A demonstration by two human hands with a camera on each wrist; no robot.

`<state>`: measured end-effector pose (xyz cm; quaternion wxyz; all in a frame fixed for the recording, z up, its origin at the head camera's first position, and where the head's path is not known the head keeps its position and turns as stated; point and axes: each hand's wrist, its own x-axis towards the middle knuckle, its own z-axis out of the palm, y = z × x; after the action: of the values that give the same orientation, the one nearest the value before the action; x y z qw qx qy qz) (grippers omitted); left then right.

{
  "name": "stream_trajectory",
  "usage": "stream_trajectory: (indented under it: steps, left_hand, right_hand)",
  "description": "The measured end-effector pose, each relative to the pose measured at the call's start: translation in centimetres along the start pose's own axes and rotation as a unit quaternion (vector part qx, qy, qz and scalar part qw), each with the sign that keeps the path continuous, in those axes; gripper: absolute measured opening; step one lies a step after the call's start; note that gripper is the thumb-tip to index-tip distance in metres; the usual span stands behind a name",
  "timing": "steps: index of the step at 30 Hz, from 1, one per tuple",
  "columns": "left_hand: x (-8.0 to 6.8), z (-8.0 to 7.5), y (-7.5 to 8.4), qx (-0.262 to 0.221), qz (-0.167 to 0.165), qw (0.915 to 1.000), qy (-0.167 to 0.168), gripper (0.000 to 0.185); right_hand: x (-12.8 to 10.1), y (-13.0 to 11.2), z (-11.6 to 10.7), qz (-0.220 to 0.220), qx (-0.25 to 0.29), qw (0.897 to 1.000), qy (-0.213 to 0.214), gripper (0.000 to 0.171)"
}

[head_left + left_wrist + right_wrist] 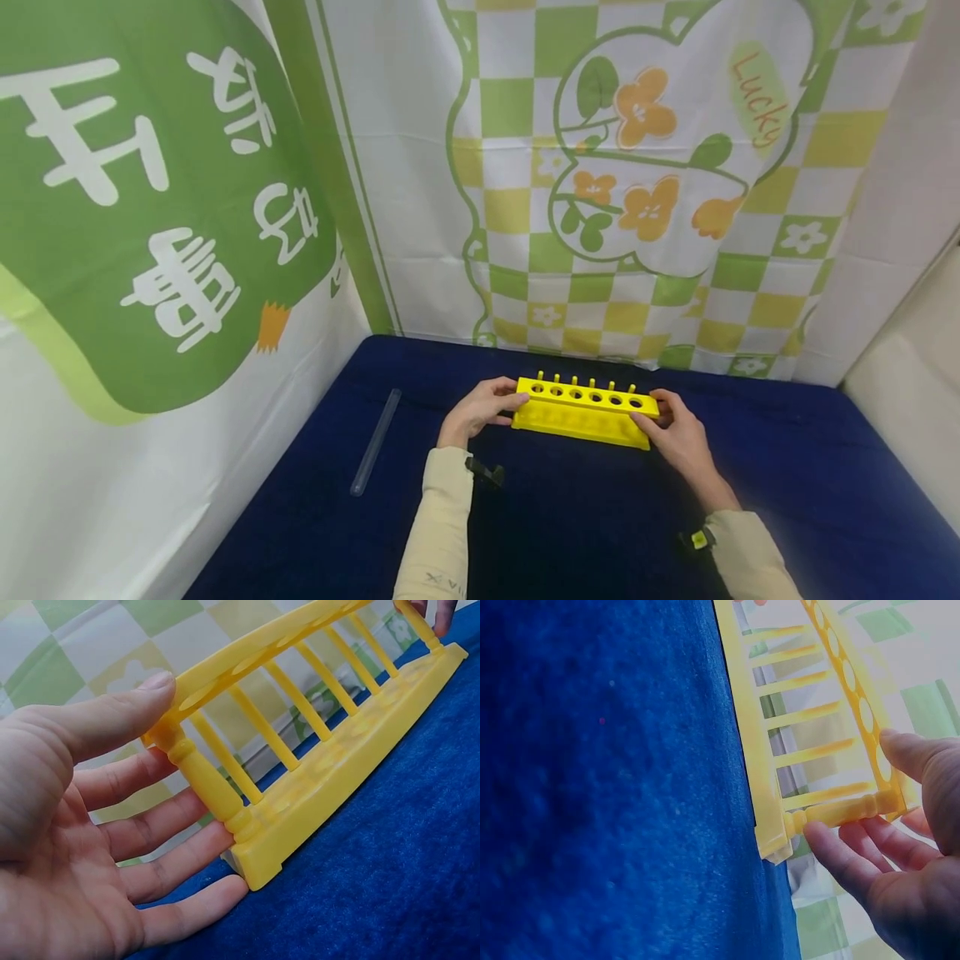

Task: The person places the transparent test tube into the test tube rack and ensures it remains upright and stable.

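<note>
A yellow test tube rack [581, 417] stands upright at the far middle of the table, with a row of round holes along its top bar and short pegs behind. My left hand [480, 410] grips its left end. In the left wrist view the thumb of the left hand [97, 802] lies on the top bar and the fingers are at the end post. At the other end, my right hand [681, 435] holds the rack, its thumb on the top bar. The right wrist view has the right hand's [907, 855] fingertips against the end post. A clear test tube [377, 442] lies to the left, apart from both hands.
Dark blue cloth [570, 517] covers the table. Behind it hangs a green, white and yellow checked curtain [510, 183], close to the rack. Another printed curtain [225, 450] borders the left side, and a pale one [900, 317] the right.
</note>
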<state>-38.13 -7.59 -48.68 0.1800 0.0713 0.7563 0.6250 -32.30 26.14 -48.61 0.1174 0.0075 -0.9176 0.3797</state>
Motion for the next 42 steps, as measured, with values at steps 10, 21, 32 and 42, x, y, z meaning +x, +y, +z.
stream_trajectory:
  steps: [10,21,32,42]
  left_hand:
    - [0.3,0.7,0.2,-0.008,-0.005,0.9999,0.009,0.056]
    - [0.2,-1.1,0.5,0.009,-0.006,0.9994,0.032,0.058]
    - [-0.7,-2.6,1.3,0.036,0.012,0.9973,0.063,0.051]
    - [-2.3,-4.7,1.7,0.076,0.015,0.993,0.089,0.04]
  right_hand:
    - [0.4,0.2,-0.6,-0.004,-0.003,1.0,-0.005,0.064]
    - [0.6,0.0,-0.1,0.0,0.001,1.0,-0.01,0.064]
    - [0.5,0.2,-0.2,0.004,0.0,1.0,-0.014,0.067]
    - [0.4,0.3,-0.2,0.009,0.006,1.0,-0.017,0.07]
